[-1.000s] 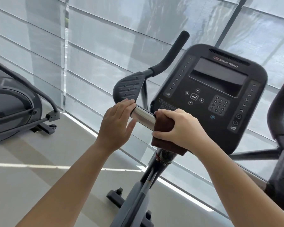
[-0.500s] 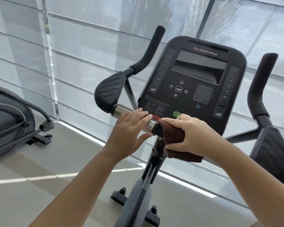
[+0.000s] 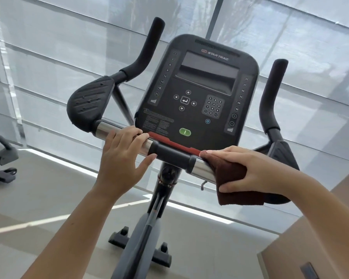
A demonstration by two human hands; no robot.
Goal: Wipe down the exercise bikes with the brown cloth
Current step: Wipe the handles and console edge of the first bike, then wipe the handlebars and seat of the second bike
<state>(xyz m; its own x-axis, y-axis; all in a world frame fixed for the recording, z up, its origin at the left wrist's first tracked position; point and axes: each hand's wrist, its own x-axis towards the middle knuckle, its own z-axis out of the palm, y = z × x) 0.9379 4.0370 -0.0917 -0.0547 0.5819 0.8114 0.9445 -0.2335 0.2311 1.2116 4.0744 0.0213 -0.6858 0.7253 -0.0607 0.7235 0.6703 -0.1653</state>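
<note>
A black exercise bike fills the view, its console above a chrome handlebar that runs left to right. My right hand grips the brown cloth, wrapped round the right chrome section of the bar beside the black centre clamp. My left hand rests on the left chrome section, fingers laid over the top and thumb spread below. The cloth hides the bar under my right hand.
Black elbow pads sit at the left and right ends of the bar, with upright grips above. Another machine's base stands at the far left. Blinds cover the window behind. A brown surface is at lower right.
My right hand slid the cloth rightwards along the bar, from the centre clamp onto the right chrome section. My left hand stayed on the left section. The view shifted so the bike sits more centred.
</note>
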